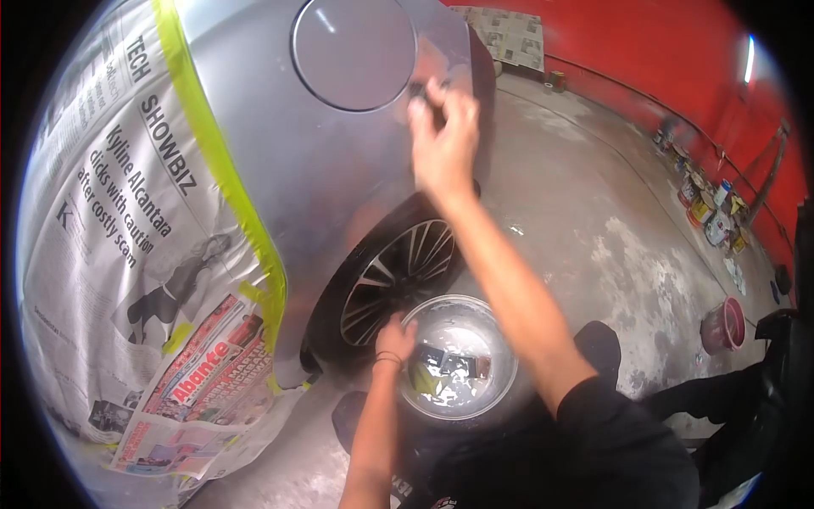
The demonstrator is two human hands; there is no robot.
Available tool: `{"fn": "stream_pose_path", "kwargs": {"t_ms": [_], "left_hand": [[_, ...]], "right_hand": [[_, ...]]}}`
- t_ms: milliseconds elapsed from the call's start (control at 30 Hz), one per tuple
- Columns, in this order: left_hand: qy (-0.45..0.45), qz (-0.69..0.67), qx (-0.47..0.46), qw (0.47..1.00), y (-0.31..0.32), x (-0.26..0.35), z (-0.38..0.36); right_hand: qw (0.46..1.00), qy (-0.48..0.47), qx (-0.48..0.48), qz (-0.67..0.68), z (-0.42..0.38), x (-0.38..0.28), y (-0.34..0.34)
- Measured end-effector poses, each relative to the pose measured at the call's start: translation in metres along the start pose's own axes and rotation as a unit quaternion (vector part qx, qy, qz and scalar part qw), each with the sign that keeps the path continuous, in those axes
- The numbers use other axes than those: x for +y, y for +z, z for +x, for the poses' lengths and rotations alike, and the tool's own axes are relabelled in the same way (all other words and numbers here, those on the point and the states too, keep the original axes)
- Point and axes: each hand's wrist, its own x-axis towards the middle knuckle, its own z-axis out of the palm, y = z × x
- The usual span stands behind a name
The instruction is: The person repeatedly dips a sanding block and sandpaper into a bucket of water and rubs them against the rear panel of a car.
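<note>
My right hand (445, 140) is raised against the grey car body panel (339, 153), just right of the round fuel flap (354, 53). Its fingers are pinched on a small dark piece (418, 90), mostly hidden, whose kind I cannot make out. Lower down, my left hand (395, 338) grips the near-wheel side of a metal basin (510, 382) by its rim. Water fills part of the basin, with dark flat pieces (431, 356) and a yellow-green item (428, 388) in it. Behind the basin is the car's wheel (398, 276).
Newspaper (93, 280) edged with lime-green tape (222, 182) covers the car's left part. Several paint cans (702, 208) line the red wall (644, 51). A dark red bucket (722, 325) stands on the stained concrete floor (585, 204). My knee (598, 348) is right of the basin.
</note>
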Motion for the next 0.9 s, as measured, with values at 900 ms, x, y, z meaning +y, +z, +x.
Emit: {"fn": "stream_pose_path", "kwargs": {"t_ms": [900], "left_hand": [[-0.018,0.029,0.000,0.999,-0.005,0.013,-0.003]], "right_hand": [[0.993,0.047,0.062,-0.093,-0.018,0.078,-0.035]]}}
